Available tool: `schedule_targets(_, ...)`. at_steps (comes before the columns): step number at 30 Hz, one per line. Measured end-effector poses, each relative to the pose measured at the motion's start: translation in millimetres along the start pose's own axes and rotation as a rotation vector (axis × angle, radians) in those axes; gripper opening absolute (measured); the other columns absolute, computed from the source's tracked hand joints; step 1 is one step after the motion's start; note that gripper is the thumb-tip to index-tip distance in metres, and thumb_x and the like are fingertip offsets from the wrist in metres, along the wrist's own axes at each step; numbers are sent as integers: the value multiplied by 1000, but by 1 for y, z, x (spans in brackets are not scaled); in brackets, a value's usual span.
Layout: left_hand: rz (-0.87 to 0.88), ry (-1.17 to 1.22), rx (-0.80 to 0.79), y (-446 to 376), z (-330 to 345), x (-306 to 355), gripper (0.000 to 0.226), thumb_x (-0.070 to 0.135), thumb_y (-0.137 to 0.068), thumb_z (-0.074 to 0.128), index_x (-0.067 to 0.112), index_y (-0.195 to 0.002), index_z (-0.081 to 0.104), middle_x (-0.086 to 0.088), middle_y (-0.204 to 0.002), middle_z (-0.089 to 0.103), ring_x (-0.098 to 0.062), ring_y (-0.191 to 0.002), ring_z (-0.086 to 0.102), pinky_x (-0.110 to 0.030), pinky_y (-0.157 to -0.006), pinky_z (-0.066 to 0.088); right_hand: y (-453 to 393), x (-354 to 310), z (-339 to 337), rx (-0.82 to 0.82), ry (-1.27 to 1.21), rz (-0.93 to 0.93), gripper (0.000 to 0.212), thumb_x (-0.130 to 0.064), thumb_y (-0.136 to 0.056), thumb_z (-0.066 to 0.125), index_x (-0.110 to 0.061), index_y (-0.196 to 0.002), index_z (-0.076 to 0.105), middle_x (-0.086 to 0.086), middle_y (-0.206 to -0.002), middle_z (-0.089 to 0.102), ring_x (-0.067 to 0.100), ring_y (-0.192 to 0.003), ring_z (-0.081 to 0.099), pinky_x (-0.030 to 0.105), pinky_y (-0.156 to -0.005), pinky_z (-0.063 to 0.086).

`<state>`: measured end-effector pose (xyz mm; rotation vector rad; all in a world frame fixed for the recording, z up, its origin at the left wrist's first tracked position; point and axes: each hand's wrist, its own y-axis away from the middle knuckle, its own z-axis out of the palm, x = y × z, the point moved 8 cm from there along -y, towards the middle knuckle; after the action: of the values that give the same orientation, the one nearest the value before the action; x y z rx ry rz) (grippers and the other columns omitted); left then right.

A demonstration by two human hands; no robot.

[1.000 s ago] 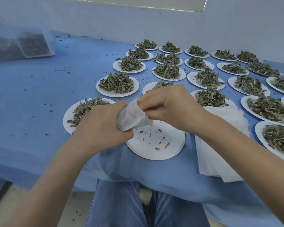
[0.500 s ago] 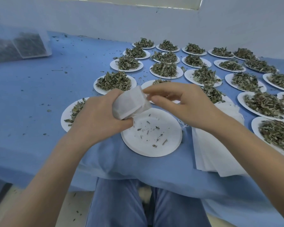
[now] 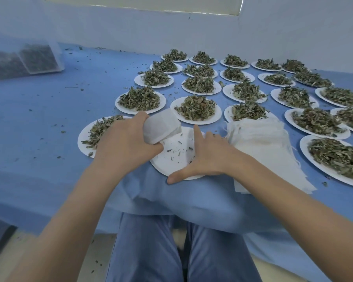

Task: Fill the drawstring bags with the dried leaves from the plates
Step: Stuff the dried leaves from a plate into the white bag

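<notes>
My left hand grips a filled white drawstring bag above the near edge of a white paper plate that holds only leaf crumbs. My right hand lies on that plate's right side, index finger and thumb spread, holding nothing. A plate of dried leaves sits just behind the bag. Another leaf plate is partly hidden under my left hand. A stack of flat empty white bags lies right of my right hand.
Several more plates heaped with dried leaves cover the blue table to the back and right. A clear bin of dark leaves stands at the far left. Loose leaf bits dot the blue cloth. My knees are below the table edge.
My right hand let go of the bag's top and dropped onto the crumb plate. My left hand kept the bag and shifted slightly up and left.
</notes>
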<state>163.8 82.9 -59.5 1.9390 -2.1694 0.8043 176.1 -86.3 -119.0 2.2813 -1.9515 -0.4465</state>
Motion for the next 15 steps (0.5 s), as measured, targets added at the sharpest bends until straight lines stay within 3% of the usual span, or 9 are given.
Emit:
schedule_targets(4, -22, 10, 7, 4, -4, -3, 41, 38, -65, 65, 24, -102, 53, 6, -77, 54, -21, -77, 47, -33, -60, 42, -1, -1, 1, 48, 59, 5, 149, -95, -35, 51, -17, -149, -5, 18, -140, 33, 36, -129, 29, 44, -100, 28)
schedule_targets(7, -49, 50, 28, 0, -13, -6, 40, 36, -65, 66, 23, -101, 54, 5, -78, 55, -21, -76, 48, -30, -55, 38, 6, -4, -13, 106, 25, -19, 146, -93, -36, 53, -21, -149, -5, 16, -142, 29, 37, -131, 26, 46, -101, 27)
schedule_targets(11, -76, 106, 124, -23, -39, -13, 33, 38, -64, 67, 25, -90, 52, 12, -72, 50, -17, -69, 45, -22, -50, 31, 8, -15, -59, 191, -23, -81, 140, -89, -39, 57, -22, -149, 0, 14, -148, 22, 37, -134, 22, 49, -101, 31)
schedule_targets(15, -91, 106, 179, -75, -60, -18, 34, 41, -64, 66, 20, -88, 51, 8, -73, 48, -22, -75, 45, -27, -51, 31, -26, -37, -112, 250, 16, -121, 132, -87, -42, 58, -19, -146, 14, 17, -140, 31, 36, -127, 30, 43, -89, 37)
